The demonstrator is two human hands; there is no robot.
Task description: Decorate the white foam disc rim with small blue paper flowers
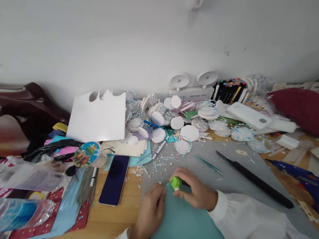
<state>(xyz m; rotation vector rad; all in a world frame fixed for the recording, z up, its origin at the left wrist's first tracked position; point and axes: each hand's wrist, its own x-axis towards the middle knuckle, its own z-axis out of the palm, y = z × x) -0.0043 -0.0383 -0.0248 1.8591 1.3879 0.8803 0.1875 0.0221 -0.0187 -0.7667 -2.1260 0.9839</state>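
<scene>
My right hand (pixel 194 190) is closed round a small bright green paper punch (pixel 175 182) with a pale part at its near end. The punch sits at the far edge of a teal sheet (pixel 184 219). My left hand (pixel 153 205) pinches that sheet along its left side, close to the punch; the fingertips are partly hidden. Beneath lies a grey cutting mat (pixel 237 179), with blue and white paper bits (pixel 154 175) scattered beyond my hands. On the mat to the right are teal tweezers (pixel 209 165) and a long black-handled knife (pixel 254 180).
A phone (pixel 115 180) lies at left, near a plastic bottle (pixel 18 214). White paper discs (pixel 189 133) with blue trims pile up along the wall, beside a white board (pixel 98 118) and markers (pixel 227 91). A blue glue gun (pixel 311 187) rests at right.
</scene>
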